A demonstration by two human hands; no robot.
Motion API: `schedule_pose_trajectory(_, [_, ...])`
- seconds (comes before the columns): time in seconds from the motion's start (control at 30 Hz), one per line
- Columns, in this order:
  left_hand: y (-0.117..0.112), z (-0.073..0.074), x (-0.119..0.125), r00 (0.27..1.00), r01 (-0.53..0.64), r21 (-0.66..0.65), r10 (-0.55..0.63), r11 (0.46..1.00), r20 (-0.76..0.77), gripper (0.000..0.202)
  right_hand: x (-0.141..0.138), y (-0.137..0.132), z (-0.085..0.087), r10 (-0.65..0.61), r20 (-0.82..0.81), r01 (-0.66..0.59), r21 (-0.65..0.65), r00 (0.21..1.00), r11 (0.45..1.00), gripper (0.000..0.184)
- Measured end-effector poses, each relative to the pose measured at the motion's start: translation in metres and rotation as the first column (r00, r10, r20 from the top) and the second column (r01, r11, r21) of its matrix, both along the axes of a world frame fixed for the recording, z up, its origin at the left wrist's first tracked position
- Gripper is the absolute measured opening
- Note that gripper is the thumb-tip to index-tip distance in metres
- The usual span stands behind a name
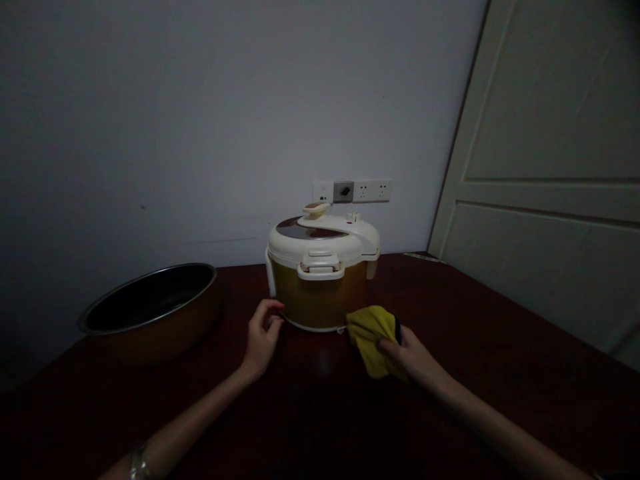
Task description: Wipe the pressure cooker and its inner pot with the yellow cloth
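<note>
The electric pressure cooker (320, 300) stands just beyond and between the right hand (411, 355), clamped on a yellow cloth (371, 333) near its base, and the curled left hand (262, 339), its grip unclear, with a wide pot (155, 337) farther left.

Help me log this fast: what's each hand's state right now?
Left hand: partly open, holding nothing visible, beside the cooker.
Right hand: closed, holding a yellow cloth.

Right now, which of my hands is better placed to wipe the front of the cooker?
Probably your right hand: it grips the yellow cloth, low by the front of the cooker. Your left hand is close too, at the lower left, but has no cloth.
</note>
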State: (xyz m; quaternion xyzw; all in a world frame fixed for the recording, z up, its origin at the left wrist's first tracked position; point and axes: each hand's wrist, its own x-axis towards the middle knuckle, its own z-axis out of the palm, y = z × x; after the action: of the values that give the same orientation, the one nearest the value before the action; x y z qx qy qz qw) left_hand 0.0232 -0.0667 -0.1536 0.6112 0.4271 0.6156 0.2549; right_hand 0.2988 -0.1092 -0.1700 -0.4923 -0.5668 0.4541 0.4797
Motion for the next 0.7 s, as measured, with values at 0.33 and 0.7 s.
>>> schedule_pose_trajectory(0.33, [-0.051, 0.01, 0.03, 0.839, 0.404, -0.358, -0.497, 0.842, -0.221, 0.045, -0.069, -0.003, 0.004, 0.35, -0.357, -0.417, -0.13, 0.866, 0.9, 0.063])
schedule_pose_trajectory(0.7, [0.055, 0.019, -0.078, 0.938, -0.019, -0.631, 0.233, 0.775, 0.257, 0.01, -0.011, 0.0, 0.01, 0.15, -0.379, -0.283, -0.327, 0.913, 0.902, 0.049])
